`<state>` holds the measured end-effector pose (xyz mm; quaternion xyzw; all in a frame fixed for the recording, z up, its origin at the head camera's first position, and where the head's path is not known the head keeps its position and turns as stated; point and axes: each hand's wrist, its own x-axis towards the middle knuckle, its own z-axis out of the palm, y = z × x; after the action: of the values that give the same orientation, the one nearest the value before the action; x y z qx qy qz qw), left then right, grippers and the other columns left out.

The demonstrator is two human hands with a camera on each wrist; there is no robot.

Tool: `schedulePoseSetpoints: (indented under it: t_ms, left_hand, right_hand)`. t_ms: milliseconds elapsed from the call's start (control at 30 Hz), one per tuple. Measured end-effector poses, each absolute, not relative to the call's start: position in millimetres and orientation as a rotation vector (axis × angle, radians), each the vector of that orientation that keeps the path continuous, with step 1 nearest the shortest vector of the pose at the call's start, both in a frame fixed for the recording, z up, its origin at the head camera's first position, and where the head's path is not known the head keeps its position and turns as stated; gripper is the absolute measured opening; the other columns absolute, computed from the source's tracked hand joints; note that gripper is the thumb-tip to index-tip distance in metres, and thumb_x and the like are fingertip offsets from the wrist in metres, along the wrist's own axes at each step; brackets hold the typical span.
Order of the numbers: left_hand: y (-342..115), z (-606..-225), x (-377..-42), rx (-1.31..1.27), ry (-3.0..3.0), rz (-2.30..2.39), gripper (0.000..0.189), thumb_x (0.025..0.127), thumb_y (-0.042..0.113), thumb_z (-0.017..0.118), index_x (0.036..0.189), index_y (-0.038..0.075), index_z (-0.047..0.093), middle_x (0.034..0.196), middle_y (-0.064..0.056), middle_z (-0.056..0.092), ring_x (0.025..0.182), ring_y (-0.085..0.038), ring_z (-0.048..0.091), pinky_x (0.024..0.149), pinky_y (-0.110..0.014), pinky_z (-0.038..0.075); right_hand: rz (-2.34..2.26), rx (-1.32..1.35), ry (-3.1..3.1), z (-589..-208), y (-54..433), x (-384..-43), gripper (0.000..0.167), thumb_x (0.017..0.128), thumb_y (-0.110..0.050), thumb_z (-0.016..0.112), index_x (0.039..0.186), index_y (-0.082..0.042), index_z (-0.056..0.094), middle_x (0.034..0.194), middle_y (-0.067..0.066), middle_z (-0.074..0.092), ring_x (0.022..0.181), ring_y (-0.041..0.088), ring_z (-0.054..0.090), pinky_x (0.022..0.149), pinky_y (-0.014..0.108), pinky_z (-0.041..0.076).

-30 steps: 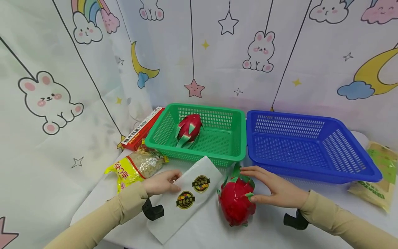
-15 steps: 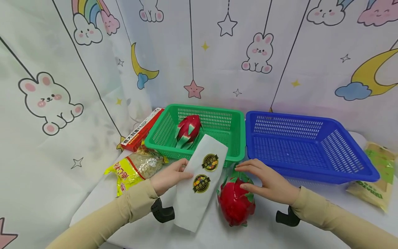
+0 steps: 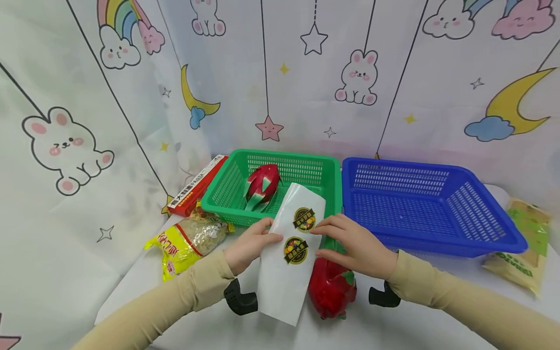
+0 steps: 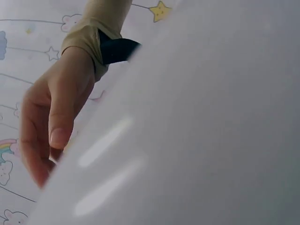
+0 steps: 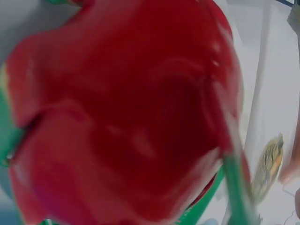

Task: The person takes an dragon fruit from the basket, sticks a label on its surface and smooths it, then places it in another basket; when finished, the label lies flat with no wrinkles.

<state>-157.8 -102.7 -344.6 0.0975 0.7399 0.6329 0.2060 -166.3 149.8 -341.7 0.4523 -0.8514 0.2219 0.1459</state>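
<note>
In the head view my left hand (image 3: 251,245) pinches the left edge of a white glossy sheet with two round black-and-gold stickers (image 3: 302,218) on it. The sheet is raised and tilted, and its plain back (image 4: 197,122) fills much of the left wrist view. My right hand (image 3: 356,245) reaches to the sheet's right edge, fingers and thumb apart; whether the fingertips touch it I cannot tell. Below that hand a red toy dragon fruit (image 3: 330,291) with green leaves rests on the table, partly hidden by the hand and sheet. Its red skin (image 5: 140,103) fills the right wrist view.
A green basket (image 3: 227,210) behind the sheet holds another dragon fruit (image 3: 265,179). Right of it stands a blue basket (image 3: 428,243), with a beige-green bag (image 3: 525,243) beside it. A yellow food bag (image 3: 192,238) and a red pasta box (image 3: 199,187) lie left.
My left hand has lifted the sheet from the table and moved it right, more upright. My right hand has left the dragon fruit and shifted left toward the sheet.
</note>
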Motion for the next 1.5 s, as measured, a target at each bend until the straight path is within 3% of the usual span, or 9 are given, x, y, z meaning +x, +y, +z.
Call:
schedulePoseSetpoints:
  t_ms: [500, 1133, 1500]
  left_hand:
    - [-85, -338, -153, 0.328, 1.947, 1.821, 0.033, 0.095, 0.016, 0.044, 0.123, -0.002, 0.039, 0.111, -0.023, 0.058, 0.085, -0.014, 0.062, 0.079, -0.034, 0.052]
    - [-72, -340, -158, 0.240, 1.929, 1.916, 0.029, 0.094, 0.015, 0.046, 0.118, 0.000, 0.043, 0.108, -0.013, 0.056, 0.085, -0.013, 0.058, 0.073, -0.030, 0.051]
    - [-69, -344, -162, 0.207, 1.913, 1.970, 0.032, 0.094, 0.012, 0.044, 0.122, -0.003, 0.040, 0.113, -0.019, 0.054, 0.087, -0.014, 0.059, 0.077, -0.032, 0.052]
  right_hand:
    - [0.418, 1.399, -2.204, -336, 132, -173, 0.042, 0.068, -0.021, 0.082, 0.105, -0.008, 0.068, 0.099, 0.000, 0.061, 0.092, 0.014, 0.054, 0.075, 0.027, 0.050]
    - [0.371, 1.347, -2.200, -333, 133, -176, 0.037, 0.064, -0.023, 0.084, 0.097, -0.011, 0.071, 0.092, -0.002, 0.063, 0.086, 0.012, 0.057, 0.071, 0.025, 0.051]
    - [0.388, 1.338, -2.206, -335, 135, -177, 0.032, 0.064, -0.021, 0.084, 0.092, -0.012, 0.072, 0.089, -0.003, 0.064, 0.082, 0.011, 0.057, 0.068, 0.024, 0.051]
